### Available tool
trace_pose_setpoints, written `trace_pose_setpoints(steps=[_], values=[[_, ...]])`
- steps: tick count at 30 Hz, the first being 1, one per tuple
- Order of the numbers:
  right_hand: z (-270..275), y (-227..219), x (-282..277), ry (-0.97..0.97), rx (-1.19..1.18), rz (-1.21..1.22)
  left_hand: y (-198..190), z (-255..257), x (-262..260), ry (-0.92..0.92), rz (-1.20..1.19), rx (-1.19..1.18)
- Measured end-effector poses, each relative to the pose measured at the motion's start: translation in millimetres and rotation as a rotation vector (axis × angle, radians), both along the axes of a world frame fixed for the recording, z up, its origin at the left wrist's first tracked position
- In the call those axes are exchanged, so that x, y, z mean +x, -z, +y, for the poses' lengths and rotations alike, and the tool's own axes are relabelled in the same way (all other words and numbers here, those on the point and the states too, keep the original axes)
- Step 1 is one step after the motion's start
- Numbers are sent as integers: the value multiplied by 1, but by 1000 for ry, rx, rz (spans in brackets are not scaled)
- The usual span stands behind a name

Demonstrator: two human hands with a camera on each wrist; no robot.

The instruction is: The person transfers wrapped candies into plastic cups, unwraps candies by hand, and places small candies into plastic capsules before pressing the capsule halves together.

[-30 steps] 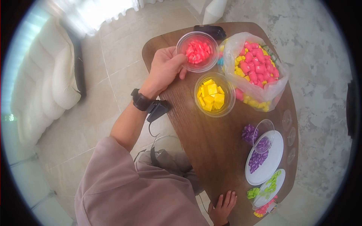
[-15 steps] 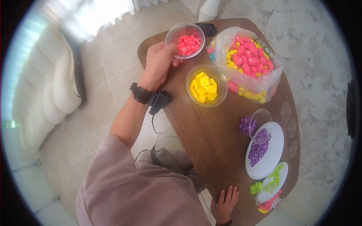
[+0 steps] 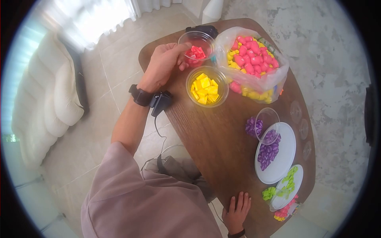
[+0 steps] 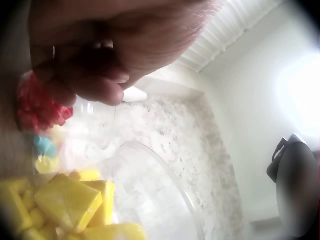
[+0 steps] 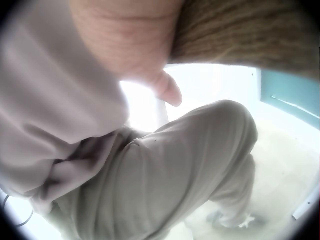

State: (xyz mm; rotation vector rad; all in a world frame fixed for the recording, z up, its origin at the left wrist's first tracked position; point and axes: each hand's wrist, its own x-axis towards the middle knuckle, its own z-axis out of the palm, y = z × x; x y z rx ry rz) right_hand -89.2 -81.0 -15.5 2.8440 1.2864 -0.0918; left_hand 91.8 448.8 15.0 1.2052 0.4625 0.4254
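My left hand point(image 3: 168, 59) grips the near side of a clear plastic cup point(image 3: 206, 37) at the far end of the table, thumb at the rim. Small red pieces point(image 3: 196, 52) lie inside it; in the left wrist view red pieces point(image 4: 42, 107) show below the curled fingers. Right beside this hand stands a second clear cup point(image 3: 223, 88), partly filled with yellow square pieces point(image 3: 204, 88). At the table's near edge my right hand point(image 3: 237, 212) rests with straight fingers on the wood, holding nothing.
A plastic bag point(image 3: 278, 79) of pink and yellow pieces stands beyond the cups. A clear cup point(image 3: 262, 115) overlaps purple pieces and a white plate point(image 3: 287, 154). A smaller plate point(image 3: 291, 194) holds green pieces. A black object point(image 3: 208, 29) lies at the far edge.
The left hand keeps its grip on the cup of red pieces, which now looks more tilted. The whole scene has shifted left and up in view. The right hand stays on the table.
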Motion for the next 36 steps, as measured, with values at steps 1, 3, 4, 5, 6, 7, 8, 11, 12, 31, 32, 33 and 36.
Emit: trace_pose_setpoints(steps=[1, 3, 4, 5, 6, 7, 8, 11, 12, 31, 32, 33, 36], values=[[0, 0, 0, 3, -1, 2, -3, -4, -3, 9, 15, 11], [2, -1, 0, 3, 6, 0, -1, -7, -12, -4, -53, 11], [2, 0, -1, 8, 7, 2, 1, -8, -18, -17, -123, 12], [1, 0, -1, 12, 4, 6, 3, -10, -24, -11, -122, 12], [0, 0, -1, 14, 2, 8, 5, -13, -30, -68, -119, 61], [1, 1, 0, 20, 5, 6, 6, -16, -37, -125, -117, 112], [0, 1, 0, 19, 1, 14, 4, -21, -45, -119, -118, 113], [0, 2, 1, 18, 13, 27, -15, -42, -69, -227, -265, 226], [0, 1, 1, 11, 27, 34, -25, -50, -74, -212, -263, 222], [-13, -6, 4, 632, 1065, -196, -8, -357, -77, 1844, -638, 606], [-15, -3, -3, 668, 1058, -214, -1, -368, -80, 1879, -654, 591], [-17, 0, -8, 800, 1223, -201, 5, -378, -80, 1897, -585, 498], [-26, 15, -7, 966, 1575, -279, 21, -394, -72, 1992, -354, 318]])
